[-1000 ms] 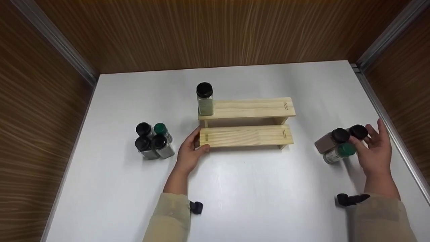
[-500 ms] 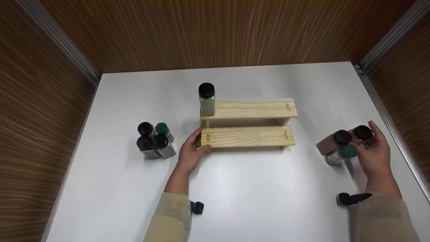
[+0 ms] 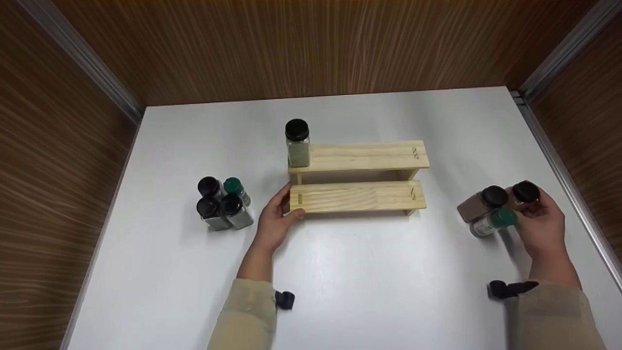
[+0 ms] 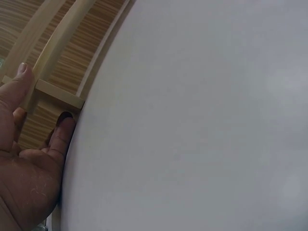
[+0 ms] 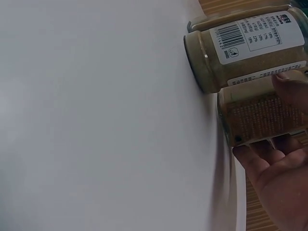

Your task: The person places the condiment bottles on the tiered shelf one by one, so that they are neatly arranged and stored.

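My left hand (image 3: 274, 226) holds the left end of the lower step of a two-step pale wooden rack (image 3: 359, 198), thumb at its front edge. At the rack's upper left stands a spice jar with green contents (image 3: 298, 153) and a black cap. On the right, my right hand (image 3: 544, 226) grips a black-capped spice jar (image 5: 262, 113), its thumb on one side and fingers on the other. Close beside that jar are a brown-filled, black-capped jar (image 3: 471, 208) and a round, green-capped jar (image 5: 209, 60) with a barcode label.
Left of the rack, several jars (image 3: 216, 221) stand grouped, most with black caps and one with a green cap (image 3: 233, 185). The white table (image 3: 359, 287) is bounded by wood-grain panels (image 3: 320, 48) at the back and sides.
My right hand's fingers, spread beside the black-capped jar a second ago, have closed around it. My left hand stays at the rack's end.
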A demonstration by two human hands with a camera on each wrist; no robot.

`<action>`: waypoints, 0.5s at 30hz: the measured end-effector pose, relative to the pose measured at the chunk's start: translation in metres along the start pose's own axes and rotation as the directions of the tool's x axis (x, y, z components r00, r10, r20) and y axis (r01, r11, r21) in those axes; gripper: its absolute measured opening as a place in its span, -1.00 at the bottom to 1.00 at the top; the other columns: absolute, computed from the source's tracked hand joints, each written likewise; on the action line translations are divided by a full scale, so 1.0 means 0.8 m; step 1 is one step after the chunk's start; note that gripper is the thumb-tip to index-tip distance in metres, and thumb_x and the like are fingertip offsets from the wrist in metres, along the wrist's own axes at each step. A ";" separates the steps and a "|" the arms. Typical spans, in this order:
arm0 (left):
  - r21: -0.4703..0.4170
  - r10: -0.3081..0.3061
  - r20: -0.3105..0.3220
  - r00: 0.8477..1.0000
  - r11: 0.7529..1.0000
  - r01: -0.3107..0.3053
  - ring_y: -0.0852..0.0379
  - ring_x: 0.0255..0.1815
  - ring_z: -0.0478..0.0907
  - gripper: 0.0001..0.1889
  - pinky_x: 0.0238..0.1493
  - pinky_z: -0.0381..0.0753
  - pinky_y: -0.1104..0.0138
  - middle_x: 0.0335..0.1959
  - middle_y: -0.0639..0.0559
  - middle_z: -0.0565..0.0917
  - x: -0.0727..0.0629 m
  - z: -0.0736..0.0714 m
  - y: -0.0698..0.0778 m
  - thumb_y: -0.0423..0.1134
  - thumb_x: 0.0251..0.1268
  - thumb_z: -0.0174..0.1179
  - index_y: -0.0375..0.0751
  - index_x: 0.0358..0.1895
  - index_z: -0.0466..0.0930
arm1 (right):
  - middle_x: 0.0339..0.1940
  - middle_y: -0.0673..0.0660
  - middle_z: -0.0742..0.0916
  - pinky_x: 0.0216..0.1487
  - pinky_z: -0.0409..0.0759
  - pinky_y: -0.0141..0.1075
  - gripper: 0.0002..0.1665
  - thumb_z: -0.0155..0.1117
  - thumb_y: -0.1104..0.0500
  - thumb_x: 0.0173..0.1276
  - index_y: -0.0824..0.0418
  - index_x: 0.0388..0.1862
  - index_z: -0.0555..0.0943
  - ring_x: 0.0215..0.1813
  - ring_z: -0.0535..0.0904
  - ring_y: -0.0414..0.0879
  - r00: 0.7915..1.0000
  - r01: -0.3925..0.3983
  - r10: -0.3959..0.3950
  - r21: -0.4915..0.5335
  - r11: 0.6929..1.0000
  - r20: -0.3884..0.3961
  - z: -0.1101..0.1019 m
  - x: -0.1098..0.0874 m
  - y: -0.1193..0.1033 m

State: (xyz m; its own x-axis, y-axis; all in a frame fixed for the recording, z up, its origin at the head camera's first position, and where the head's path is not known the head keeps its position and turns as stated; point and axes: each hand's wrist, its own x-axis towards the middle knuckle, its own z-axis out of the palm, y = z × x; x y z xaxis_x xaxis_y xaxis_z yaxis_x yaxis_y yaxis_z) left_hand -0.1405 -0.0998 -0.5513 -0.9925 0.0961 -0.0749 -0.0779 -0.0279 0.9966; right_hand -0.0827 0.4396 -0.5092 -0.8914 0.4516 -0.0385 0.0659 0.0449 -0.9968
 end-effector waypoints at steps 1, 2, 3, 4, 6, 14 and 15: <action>-0.003 -0.001 0.000 1.000 1.000 0.001 -0.09 0.22 0.59 -0.16 0.03 0.69 0.38 0.38 -0.34 0.52 0.000 0.000 0.000 -0.59 0.29 0.39 -0.31 0.63 0.26 | -0.11 -0.12 0.73 -0.07 0.55 -0.65 -0.32 0.36 0.65 0.26 0.11 0.24 0.73 -0.05 0.55 -0.26 1.000 -0.009 0.009 0.010 1.000 -0.014 0.000 -0.001 0.000; -0.005 -0.001 0.001 1.000 1.000 0.001 -0.10 0.22 0.59 -0.16 0.03 0.69 0.38 0.39 -0.34 0.52 0.000 0.000 0.000 -0.59 0.29 0.39 -0.30 0.63 0.26 | -0.12 -0.11 0.73 -0.07 0.55 -0.65 -0.32 0.39 0.65 0.24 0.11 0.24 0.74 -0.05 0.55 -0.26 0.999 -0.020 0.021 0.025 0.999 -0.028 0.000 -0.003 -0.001; -0.007 -0.002 0.005 1.000 1.000 0.002 -0.11 0.23 0.58 -0.16 0.03 0.69 0.38 0.38 -0.33 0.51 0.000 0.000 0.000 -0.58 0.31 0.39 -0.31 0.63 0.25 | -0.11 -0.11 0.73 -0.07 0.56 -0.65 -0.31 0.42 0.64 0.23 0.10 0.24 0.74 -0.03 0.56 -0.26 0.998 -0.031 0.033 0.034 0.999 -0.045 0.000 -0.005 -0.001; -0.006 -0.005 0.007 1.000 1.000 0.005 -0.11 0.24 0.58 -0.16 0.03 0.69 0.37 0.38 -0.33 0.51 -0.001 0.000 0.000 -0.57 0.31 0.39 -0.30 0.64 0.25 | -0.11 -0.10 0.73 -0.07 0.56 -0.65 -0.30 0.44 0.63 0.21 0.09 0.24 0.74 -0.03 0.56 -0.26 0.997 -0.042 0.045 0.046 0.998 -0.064 0.000 -0.006 -0.001; -0.002 -0.013 0.012 1.000 1.000 0.013 -0.12 0.25 0.57 -0.15 0.05 0.68 0.37 0.38 -0.31 0.51 -0.001 0.000 0.000 -0.55 0.33 0.40 -0.28 0.65 0.23 | -0.09 -0.07 0.72 -0.07 0.58 -0.63 -0.28 0.49 0.63 0.16 0.11 0.25 0.74 -0.01 0.57 -0.25 0.992 -0.057 0.065 0.072 0.996 -0.105 -0.001 -0.008 0.000; 0.017 -0.025 0.013 1.000 1.000 0.025 -0.12 0.26 0.56 -0.16 0.04 0.69 0.37 0.37 -0.28 0.51 0.000 -0.001 -0.001 -0.47 0.36 0.42 -0.24 0.66 0.23 | -0.03 -0.08 0.73 0.02 0.57 -0.63 -0.22 0.47 0.68 0.14 0.12 0.27 0.73 0.06 0.62 -0.29 0.972 -0.089 0.113 0.125 0.988 -0.205 -0.006 -0.012 -0.012; 0.015 -0.023 0.013 1.000 1.000 0.023 -0.12 0.25 0.57 -0.16 0.03 0.69 0.37 0.36 -0.28 0.52 0.000 -0.001 -0.001 -0.48 0.35 0.42 -0.25 0.65 0.24 | -0.01 -0.10 0.73 0.02 0.57 -0.64 -0.22 0.47 0.67 0.14 0.11 0.29 0.72 0.06 0.62 -0.30 0.969 -0.092 0.117 0.125 0.988 -0.216 -0.006 -0.012 -0.015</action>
State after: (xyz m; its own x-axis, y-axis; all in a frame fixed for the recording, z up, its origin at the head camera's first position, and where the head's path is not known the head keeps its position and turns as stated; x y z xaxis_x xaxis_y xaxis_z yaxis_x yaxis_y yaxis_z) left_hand -0.1405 -0.1005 -0.5522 -0.9892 0.1092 -0.0975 -0.0992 -0.0105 0.9950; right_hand -0.0728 0.4390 -0.4963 -0.7594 0.6355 -0.1394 0.0910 -0.1084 -0.9899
